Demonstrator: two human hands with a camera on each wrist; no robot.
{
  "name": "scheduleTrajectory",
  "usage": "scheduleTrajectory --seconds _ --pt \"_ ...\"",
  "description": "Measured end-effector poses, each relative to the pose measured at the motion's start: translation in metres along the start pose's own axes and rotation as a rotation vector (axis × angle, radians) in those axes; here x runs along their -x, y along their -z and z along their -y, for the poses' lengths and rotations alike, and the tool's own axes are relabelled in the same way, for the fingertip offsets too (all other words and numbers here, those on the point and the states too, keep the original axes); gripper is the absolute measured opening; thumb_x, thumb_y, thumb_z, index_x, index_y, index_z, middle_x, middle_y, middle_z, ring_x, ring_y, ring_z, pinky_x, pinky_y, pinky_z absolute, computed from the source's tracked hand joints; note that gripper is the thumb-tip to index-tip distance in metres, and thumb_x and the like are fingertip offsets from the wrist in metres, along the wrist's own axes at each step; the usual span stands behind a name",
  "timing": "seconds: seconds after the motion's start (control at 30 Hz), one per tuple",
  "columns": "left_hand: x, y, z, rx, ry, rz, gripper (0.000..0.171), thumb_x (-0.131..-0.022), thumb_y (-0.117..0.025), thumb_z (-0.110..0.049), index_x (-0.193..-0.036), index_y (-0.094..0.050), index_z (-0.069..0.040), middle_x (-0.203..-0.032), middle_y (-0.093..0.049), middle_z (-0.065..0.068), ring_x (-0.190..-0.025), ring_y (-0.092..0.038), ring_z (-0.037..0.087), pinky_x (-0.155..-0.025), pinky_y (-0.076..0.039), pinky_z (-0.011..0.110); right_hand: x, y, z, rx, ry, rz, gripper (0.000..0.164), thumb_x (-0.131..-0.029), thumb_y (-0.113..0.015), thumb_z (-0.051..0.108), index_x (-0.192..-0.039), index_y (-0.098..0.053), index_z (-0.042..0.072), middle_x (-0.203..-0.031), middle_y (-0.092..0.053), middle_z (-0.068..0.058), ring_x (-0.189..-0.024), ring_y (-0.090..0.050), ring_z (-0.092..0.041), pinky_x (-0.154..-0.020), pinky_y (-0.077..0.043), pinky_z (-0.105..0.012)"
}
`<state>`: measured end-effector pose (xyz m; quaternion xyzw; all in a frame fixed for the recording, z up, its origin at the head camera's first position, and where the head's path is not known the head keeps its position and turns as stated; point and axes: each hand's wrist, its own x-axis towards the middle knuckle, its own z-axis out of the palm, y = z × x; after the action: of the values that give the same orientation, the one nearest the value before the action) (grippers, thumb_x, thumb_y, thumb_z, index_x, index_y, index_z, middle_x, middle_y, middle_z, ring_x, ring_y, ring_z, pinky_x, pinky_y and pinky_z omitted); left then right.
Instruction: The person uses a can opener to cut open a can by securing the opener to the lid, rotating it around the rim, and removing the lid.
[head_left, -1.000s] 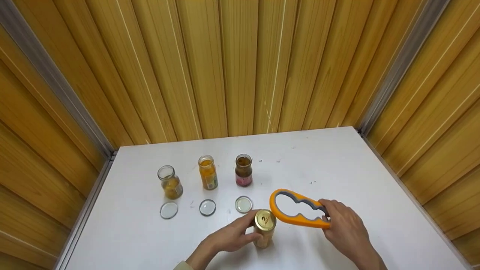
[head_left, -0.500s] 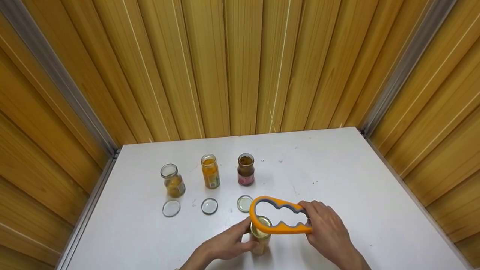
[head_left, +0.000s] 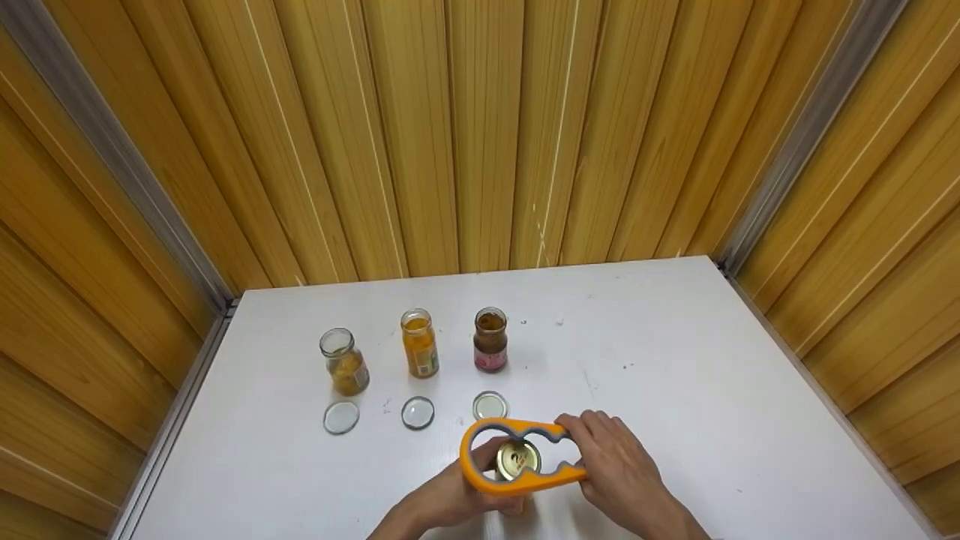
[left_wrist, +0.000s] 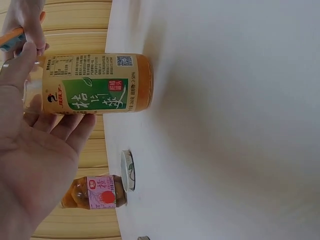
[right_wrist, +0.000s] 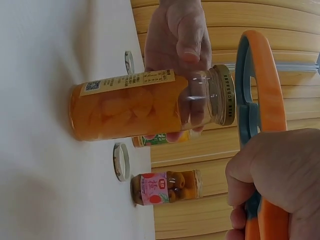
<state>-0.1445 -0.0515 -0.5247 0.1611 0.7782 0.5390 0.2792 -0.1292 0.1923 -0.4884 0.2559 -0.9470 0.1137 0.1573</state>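
Note:
My left hand holds a glass jar of orange fruit pieces upright by its side and neck. The jar has a gold lid on top and a green and cream label in the left wrist view. My right hand grips the narrow end of an orange and grey jar opener. From the head view, the opener's wide loop frames the lid. In the right wrist view the opener stands just above the lid, with a small gap between them.
Three uncapped jars stand farther back: one with pale yellow fruit, one orange, and a dark one with a pink label. Their lids lie in a row in front of them on the white table. Wood-patterned walls surround it.
My right hand has carried the jar opener leftward, from beside the jar to over its lid. My left hand keeps its hold, and the jar has shifted slightly toward me.

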Motion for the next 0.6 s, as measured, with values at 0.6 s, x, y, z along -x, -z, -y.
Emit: scheduleTrajectory --seconds 0.6 --pt "0.008 0.001 0.011 0.077 -0.208 0.061 0.047 -0.084 -0.069 -0.030 -0.129 -0.053 -0.033 -0.123 -0.057 -0.014 -0.112 -0.052 0.009 -0.101 -0.036 0.044 -0.005 -0.009 0.013 0.027 0.062 0.056 0.056 -0.066 -0.064 -0.007 -0.113 -0.054 0.022 -0.083 -0.043 0.012 -0.071 -0.036 -0.008 -0.063 -0.035 -0.024"
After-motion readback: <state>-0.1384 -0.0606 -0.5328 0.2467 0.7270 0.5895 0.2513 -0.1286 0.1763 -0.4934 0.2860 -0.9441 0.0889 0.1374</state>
